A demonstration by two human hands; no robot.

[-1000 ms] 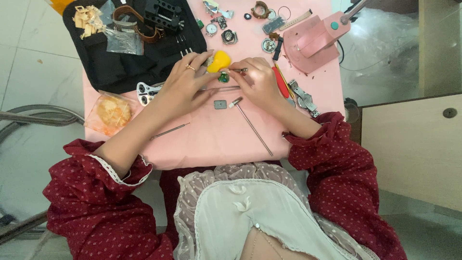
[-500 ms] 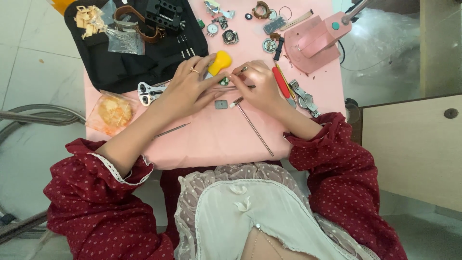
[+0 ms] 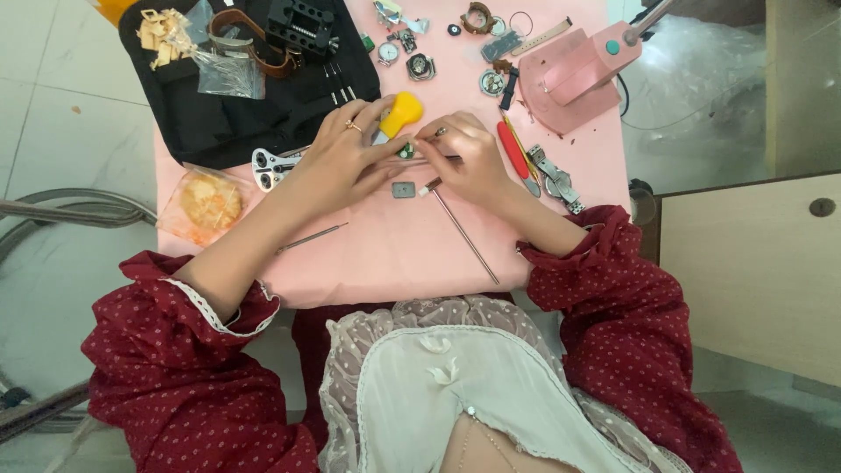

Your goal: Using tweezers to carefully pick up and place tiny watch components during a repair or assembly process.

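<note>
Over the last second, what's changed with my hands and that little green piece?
Little has changed. Both hands stayed together over the small green part: the left hand beside the yellow-handled tool, the right hand pinching at the part. The fingers only shifted slightly. The long metal rod and small grey plate lie where they were.

Pink table (image 3: pixel 394 254), yellow tool (image 3: pixel 403 112), dotted maroon sleeves (image 3: pixel 175 368).

Dark red sleeves (image 3: pixel 175 368) with small pale dots, white lace trim at cuffs. Gold ring on left hand (image 3: pixel 337 158). Cream top (image 3: pixel 438 394) with sheer dotted frill, small bows down front.
</note>
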